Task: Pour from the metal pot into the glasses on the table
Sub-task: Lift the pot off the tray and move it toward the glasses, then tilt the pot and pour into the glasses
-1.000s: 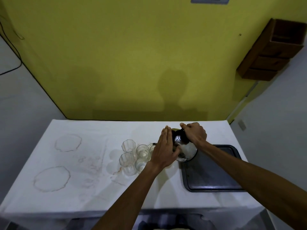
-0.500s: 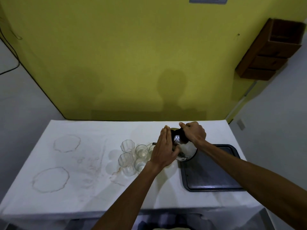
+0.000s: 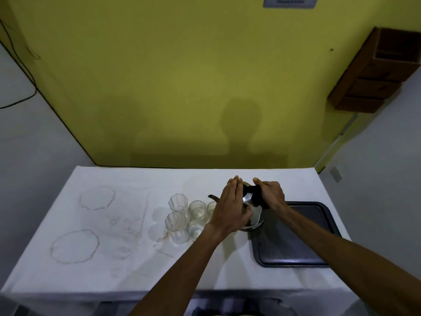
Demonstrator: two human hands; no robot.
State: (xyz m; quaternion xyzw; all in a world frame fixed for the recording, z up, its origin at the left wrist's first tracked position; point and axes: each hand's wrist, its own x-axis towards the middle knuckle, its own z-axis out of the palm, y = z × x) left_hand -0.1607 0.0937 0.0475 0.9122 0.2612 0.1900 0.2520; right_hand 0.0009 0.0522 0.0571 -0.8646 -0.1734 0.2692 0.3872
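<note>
Five clear, faceted drinking glasses (image 3: 189,215) stood bunched together on the white cloth-covered table (image 3: 114,224), just left of the shiny metal pot (image 3: 251,209) with its thin curved spout (image 3: 213,197). The pot was tipped toward them at the near-left corner of the dark rectangular metal tray (image 3: 296,245) — whether its base touched the tray could not be told. The right hand (image 3: 271,194) was clenched round the black handle (image 3: 250,190) on top, while the left hand (image 3: 232,207) lay flat, fingers straight, against the pot's body, steadying rather than gripping.

Pouring looked to be the step in hand, with the spout reaching over the glass nearest the pot, which the left hand mostly hid. Some glasses seemed to hold a little clear liquid, though the dim view left that uncertain; no stream was visible. The next move would call for a slow, controlled tilt with the spout centred over one rim — the glasses stood close enough that a drift could spill between them.
</note>
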